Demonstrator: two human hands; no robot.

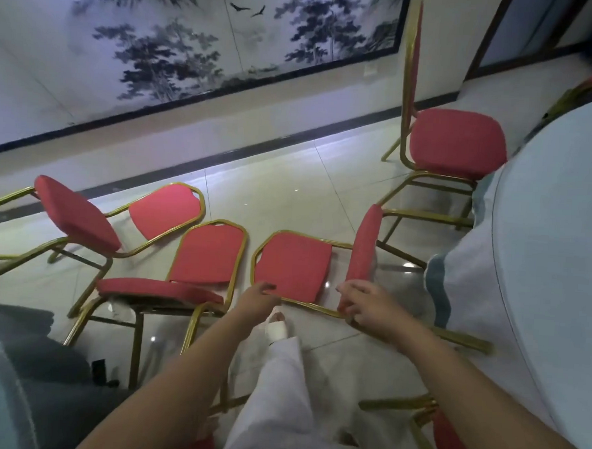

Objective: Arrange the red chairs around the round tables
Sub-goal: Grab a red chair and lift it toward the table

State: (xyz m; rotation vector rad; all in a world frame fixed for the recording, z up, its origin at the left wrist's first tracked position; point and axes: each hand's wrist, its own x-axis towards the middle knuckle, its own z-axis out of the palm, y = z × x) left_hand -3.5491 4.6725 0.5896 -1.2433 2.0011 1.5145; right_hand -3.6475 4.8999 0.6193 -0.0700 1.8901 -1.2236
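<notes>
On my feed a cloth-draped table point(560, 255) fills the right, and I count four red, gold-framed chairs point(458, 143) in full view on the floor point(289, 196) beside it. Both hands curl round the middle chair point(294, 265) frame, left hand point(256, 299) under the backrest and right hand point(364, 308) by the seat. A neighbour chair point(207, 254) stands just beside it on the left.

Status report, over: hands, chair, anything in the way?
Left hand and right hand grip the tipped chair frame. Legs point toward round table. Neighbour chair close beside it.
</notes>
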